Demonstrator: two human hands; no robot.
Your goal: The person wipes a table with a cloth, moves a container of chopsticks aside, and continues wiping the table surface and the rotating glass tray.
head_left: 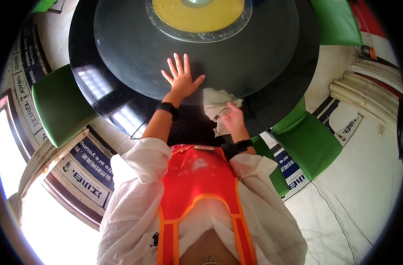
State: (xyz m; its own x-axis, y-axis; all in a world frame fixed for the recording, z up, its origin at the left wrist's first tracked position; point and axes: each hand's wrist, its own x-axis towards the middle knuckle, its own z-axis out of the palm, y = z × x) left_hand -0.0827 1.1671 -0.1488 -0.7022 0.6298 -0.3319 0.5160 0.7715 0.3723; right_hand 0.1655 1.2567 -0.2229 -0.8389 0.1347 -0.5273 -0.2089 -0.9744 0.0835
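Cloth (215, 105) in right hand (233, 119) (curled)

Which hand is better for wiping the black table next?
Probably the right hand: it holds the cloth against the table. The left hand lies flat, open and empty on the turntable.

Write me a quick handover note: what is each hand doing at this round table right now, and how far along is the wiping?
Left hand: open, flat on the dark turntable.
Right hand: shut on the cloth, at the turntable's near edge above the black table.
Done: cannot tell which parts are wiped.
Left: the yellow centre disc looks smeared; probably keep wiping round.
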